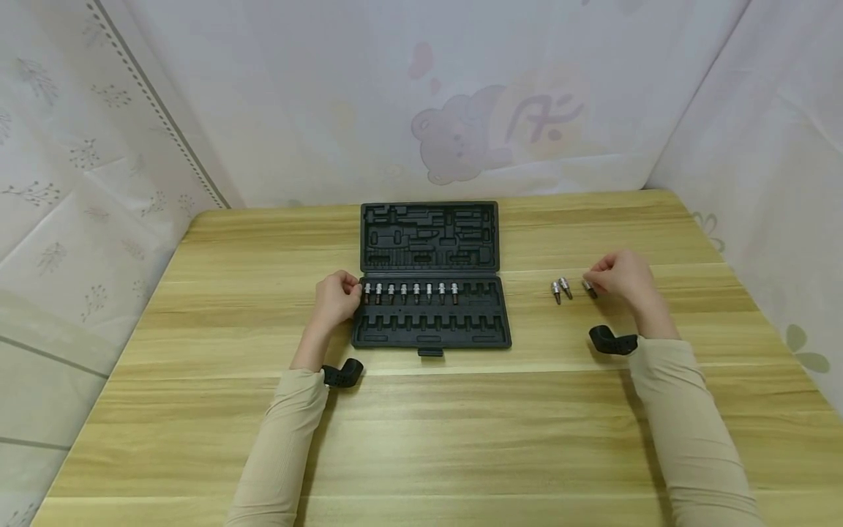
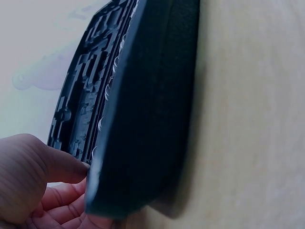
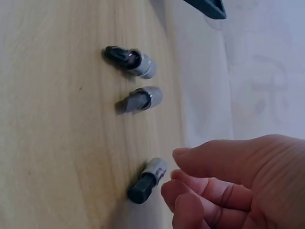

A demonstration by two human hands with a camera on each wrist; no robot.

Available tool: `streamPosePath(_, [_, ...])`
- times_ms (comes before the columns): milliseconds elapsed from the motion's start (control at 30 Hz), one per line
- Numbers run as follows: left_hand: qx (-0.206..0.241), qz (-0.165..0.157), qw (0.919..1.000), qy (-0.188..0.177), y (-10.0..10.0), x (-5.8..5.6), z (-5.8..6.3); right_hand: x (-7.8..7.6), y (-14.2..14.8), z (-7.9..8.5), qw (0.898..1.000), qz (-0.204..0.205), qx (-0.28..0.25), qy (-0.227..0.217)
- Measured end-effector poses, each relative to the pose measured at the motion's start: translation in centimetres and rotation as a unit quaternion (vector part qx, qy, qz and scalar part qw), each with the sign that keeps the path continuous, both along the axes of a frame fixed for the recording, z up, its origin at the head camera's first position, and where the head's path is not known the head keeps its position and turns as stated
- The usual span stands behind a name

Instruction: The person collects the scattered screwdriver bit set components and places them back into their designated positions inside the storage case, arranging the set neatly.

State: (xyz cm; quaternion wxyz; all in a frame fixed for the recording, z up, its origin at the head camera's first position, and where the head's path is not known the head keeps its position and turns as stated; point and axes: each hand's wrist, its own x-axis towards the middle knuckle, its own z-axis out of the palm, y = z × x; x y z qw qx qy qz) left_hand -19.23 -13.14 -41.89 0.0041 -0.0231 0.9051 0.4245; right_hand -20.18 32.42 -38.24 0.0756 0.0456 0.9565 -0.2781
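A black plastic socket case [image 1: 431, 339] lies opened out on the table, its lid [image 1: 461, 256] folded to the back. Several silver bit sockets [image 1: 416, 293] stand in a row in its upper slots, from the left end. My left hand [image 1: 334, 298] grips the case's left edge, thumb [image 2: 71, 168] on the rim and fingers against the side. At the right, my right hand [image 1: 620, 274] has its thumb and bent fingers right beside a loose bit socket [image 3: 155, 171] with a dark tip. Two more bit sockets [image 1: 556, 291] lie just left of it.
The wooden table [image 1: 421, 439] carries the case and the loose bit sockets. Patterned white cloth [image 1: 296, 110] hangs behind it and along the sides. A black wrist mount [image 1: 344, 374] sits on the left wrist, another [image 1: 611, 341] on the right.
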Motion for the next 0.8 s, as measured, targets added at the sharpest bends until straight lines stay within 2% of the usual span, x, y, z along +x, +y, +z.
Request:
streamPosePath(267, [0.008, 0.001, 1.0, -0.004, -0.09, -0.08, -0.14, 0.01, 0.21, -0.74, 1.0, -0.009, -0.003, -0.017])
streamPosePath(400, [0.018, 0.0, 0.9998, 0.004, -0.19, -0.11, -0.26, -0.1, 0.17, -0.77, 0.999, -0.012, 0.007, -0.033])
streamPosePath(433, [0.027, -0.003, 0.9995, 0.017, -0.21, -0.08, -0.34, -0.13, 0.18, -0.76, 0.999, -0.013, 0.01, -0.038])
streamPosePath(567, [0.035, -0.004, 0.9992, 0.02, -0.31, -0.06, -0.45, -0.23, 0.2, -0.68, 0.998, -0.02, 0.014, -0.057])
streamPosePath(800, [0.008, 0.002, 1.0, 0.002, -0.13, -0.15, -0.3, -0.21, 0.29, -0.58, 0.997, -0.027, 0.007, -0.075])
